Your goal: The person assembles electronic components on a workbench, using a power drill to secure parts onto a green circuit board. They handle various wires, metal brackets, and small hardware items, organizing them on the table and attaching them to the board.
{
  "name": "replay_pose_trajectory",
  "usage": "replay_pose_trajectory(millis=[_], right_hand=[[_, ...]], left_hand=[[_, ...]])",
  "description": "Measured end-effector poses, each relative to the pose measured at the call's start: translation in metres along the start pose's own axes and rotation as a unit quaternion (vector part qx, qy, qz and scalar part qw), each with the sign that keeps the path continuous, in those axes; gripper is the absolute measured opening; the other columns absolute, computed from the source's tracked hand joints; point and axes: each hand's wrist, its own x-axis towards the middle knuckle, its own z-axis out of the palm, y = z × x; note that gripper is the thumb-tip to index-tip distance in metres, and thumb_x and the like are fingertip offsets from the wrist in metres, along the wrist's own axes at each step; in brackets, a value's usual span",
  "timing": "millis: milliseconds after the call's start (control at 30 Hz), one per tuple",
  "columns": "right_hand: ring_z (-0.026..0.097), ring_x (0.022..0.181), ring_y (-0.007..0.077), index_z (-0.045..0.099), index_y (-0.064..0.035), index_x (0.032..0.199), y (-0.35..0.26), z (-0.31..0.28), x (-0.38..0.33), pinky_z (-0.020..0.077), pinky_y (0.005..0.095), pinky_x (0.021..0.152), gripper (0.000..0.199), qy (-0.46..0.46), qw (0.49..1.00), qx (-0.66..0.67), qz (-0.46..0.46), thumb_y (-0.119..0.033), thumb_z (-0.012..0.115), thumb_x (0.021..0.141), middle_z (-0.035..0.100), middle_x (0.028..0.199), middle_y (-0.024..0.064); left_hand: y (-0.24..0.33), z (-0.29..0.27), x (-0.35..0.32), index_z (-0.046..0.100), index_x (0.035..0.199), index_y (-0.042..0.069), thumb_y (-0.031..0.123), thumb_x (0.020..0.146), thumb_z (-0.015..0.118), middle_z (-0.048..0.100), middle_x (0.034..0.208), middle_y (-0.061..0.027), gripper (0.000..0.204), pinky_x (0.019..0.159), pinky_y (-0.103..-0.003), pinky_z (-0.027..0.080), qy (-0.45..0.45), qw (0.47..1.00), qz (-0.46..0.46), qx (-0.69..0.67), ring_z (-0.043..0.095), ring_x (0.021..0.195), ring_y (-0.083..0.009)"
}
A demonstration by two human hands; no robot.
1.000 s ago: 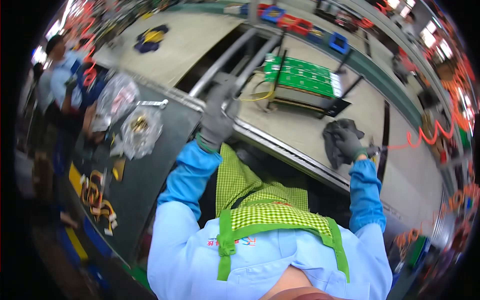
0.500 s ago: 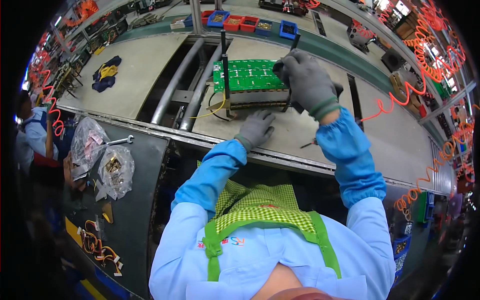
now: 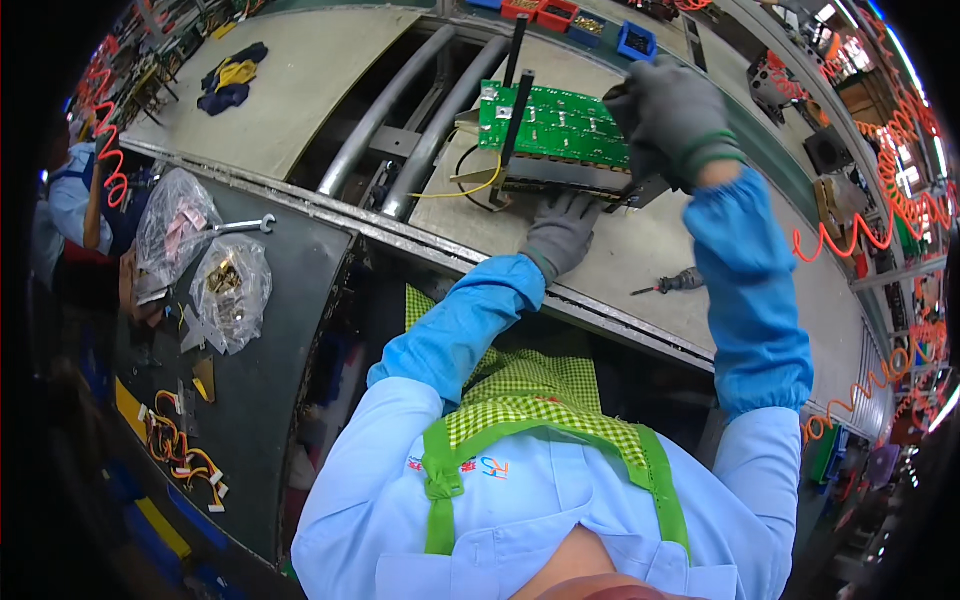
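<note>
A green circuit board [image 3: 555, 125] sits in a dark frame on the pale workbench [image 3: 660, 245]. My left hand [image 3: 563, 228], in a grey glove, rests against the near edge of that frame. My right hand [image 3: 672, 115], also gloved, is raised over the board's right end, fingers curled; whether it grips anything is hidden. Two black upright rods [image 3: 515, 85] stand at the board's left side, with a yellow wire [image 3: 478, 182] looping out beside them. A small screwdriver [image 3: 672, 284] lies on the bench to the right of my left hand.
Two grey tubes [image 3: 400, 110] run along a gap in the bench. On the dark side table [image 3: 280, 330] lie two clear bags of parts [image 3: 225, 290], a wrench [image 3: 235, 227] and wire bundles [image 3: 180, 450]. A person in blue [image 3: 70, 205] stands at far left. Orange coiled hoses [image 3: 880, 225] hang on the right.
The view has tilted so the board sits closer. My left hand has settled against the frame's near edge, and my right hand stays raised over the board's right end.
</note>
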Motion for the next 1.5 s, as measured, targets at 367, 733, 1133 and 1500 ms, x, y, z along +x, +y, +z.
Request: replay_pose_trajectory(millis=[367, 733, 1133, 1500], right_hand=[[0.058, 0.095, 0.0356, 0.062, -0.0106, 0.106, 0.145, 0.054, -0.141, 0.0480, 0.0437, 0.080, 0.028, 0.078, 0.990, 0.090, 0.077, -0.011, 0.056, 0.079, 0.060, 0.104, 0.0153], [0.045, 0.123, 0.0363, 0.051, -0.0142, 0.128, 0.128, 0.195, -0.144, 0.0434, 0.0419, 0.096, 0.056, -0.012, 0.994, 0.039, 0.106, -0.033, 0.067, 0.078, 0.045, 0.135, 0.0191], [0.058, 0.089, 0.0142, 0.062, -0.0013, 0.111, 0.064, 0.131, -0.078, 0.0452, 0.0278, 0.076, 0.043, 0.130, 0.773, 0.613, 0.095, -0.039, 0.043, 0.099, 0.065, 0.096, 0.0081], [0.054, 0.071, 0.0091, 0.064, -0.0049, 0.095, 0.066, 0.150, -0.076, 0.0428, 0.0249, 0.061, 0.042, 0.159, 0.784, 0.595, 0.080, -0.040, 0.042, 0.100, 0.063, 0.081, 0.0024]], left_hand=[[-0.056, -0.074, -0.060, 0.059, 0.107, 0.010, 0.027, 0.081, 0.065, 0.058, 0.107, -0.0138, 0.032, 0.084, -0.044, 0.045, 0.057, 0.983, -0.163, -0.067, 0.053, 0.101, -0.0343], [-0.076, -0.109, -0.037, 0.056, 0.107, 0.007, 0.033, 0.077, 0.070, 0.058, 0.100, -0.0134, 0.041, 0.085, -0.047, 0.040, 0.187, 0.963, -0.196, 0.003, 0.053, 0.098, -0.0334], [-0.096, -0.090, -0.008, 0.059, 0.095, 0.007, 0.043, 0.085, 0.059, 0.061, 0.083, -0.0148, 0.037, 0.067, -0.047, 0.047, 0.049, 0.987, -0.148, 0.031, 0.060, 0.078, -0.0350], [-0.101, -0.086, -0.004, 0.059, 0.097, 0.008, 0.044, 0.085, 0.059, 0.062, 0.084, -0.0175, 0.038, 0.067, -0.047, 0.047, 0.065, 0.987, -0.143, 0.035, 0.060, 0.076, -0.0369]])
